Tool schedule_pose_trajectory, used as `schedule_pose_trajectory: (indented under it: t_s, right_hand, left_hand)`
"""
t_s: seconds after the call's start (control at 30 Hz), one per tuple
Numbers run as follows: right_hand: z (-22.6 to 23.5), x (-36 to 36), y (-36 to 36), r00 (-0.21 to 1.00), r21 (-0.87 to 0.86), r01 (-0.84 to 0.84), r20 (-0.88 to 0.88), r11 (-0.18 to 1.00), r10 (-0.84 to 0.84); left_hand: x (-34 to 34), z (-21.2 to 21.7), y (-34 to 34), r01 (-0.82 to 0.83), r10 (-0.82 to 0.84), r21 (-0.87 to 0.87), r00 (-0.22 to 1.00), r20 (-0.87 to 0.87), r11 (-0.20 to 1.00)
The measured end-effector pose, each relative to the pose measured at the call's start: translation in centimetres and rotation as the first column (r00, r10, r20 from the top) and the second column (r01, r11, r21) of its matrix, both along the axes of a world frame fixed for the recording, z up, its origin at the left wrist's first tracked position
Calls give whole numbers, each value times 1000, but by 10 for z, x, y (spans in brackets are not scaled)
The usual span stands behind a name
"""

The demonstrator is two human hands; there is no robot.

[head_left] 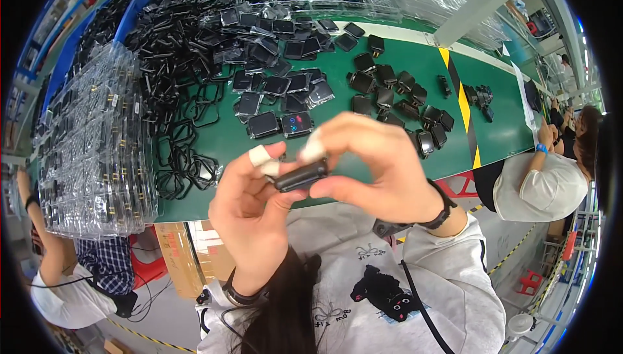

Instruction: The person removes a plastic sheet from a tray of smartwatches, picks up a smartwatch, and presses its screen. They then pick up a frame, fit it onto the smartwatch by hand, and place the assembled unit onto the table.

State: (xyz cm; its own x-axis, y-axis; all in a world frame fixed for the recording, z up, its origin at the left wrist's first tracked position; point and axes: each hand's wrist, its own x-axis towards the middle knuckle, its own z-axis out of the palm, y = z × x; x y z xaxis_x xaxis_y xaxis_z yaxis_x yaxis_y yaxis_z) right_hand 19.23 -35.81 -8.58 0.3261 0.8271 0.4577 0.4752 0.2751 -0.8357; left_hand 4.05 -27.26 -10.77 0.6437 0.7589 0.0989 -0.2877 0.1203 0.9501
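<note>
Close in front of me, over the near edge of the table, both hands hold a black smartwatch case [301, 177], seen nearly edge-on. My left hand [250, 214] pinches its left end between thumb and fingers. The fingers and thumb of my right hand [373, 175] close on its right end. White finger cots [263, 159] cover a fingertip on each hand. Just beyond my hands lie a dark watch unit [263, 125] and another watch unit with a lit screen [297, 123]. The side of the case facing away from me is hidden.
Black frames [175, 172] lie piled at the left beside stacked clear trays [91, 159]. Several wrapped screens [276, 86] spread across the green table [415, 42]. Watch cases [384, 97] sit to the right, before a yellow-black tape strip [463, 104]. Other people work at both sides.
</note>
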Motion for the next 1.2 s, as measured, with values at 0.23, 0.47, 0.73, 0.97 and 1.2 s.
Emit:
schedule_pose_trajectory:
  t_s: [0.23, 0.47, 0.73, 0.97, 1.2]
  right_hand:
    - [-12, -7, -16, 997, 48, 8, 78, 999, -11]
    - [-15, -9, -21, 998, 113, -63, 22, 992, 61]
    - [-24, -11, -31, 980, 51, -40, -194, 998, 50]
    - [-3, -6, -28, 985, 8, -48, -168, 999, 49]
    - [-11, -17, -21, 928, 113, 116, 342, 987, -148]
  left_hand:
    - [10, 4, -14, -22, 21, 171, 1000, 6, 985]
    - [2, -13, -11, -48, 6, 365, 993, 116, 930]
    - [13, 2, -17, -12, -26, 278, 991, 132, 960]
    - [15, -1, -22, -83, 108, 341, 993, -54, 936]
    - [27, 2, -26, -280, 349, 755, 934, 72, 594]
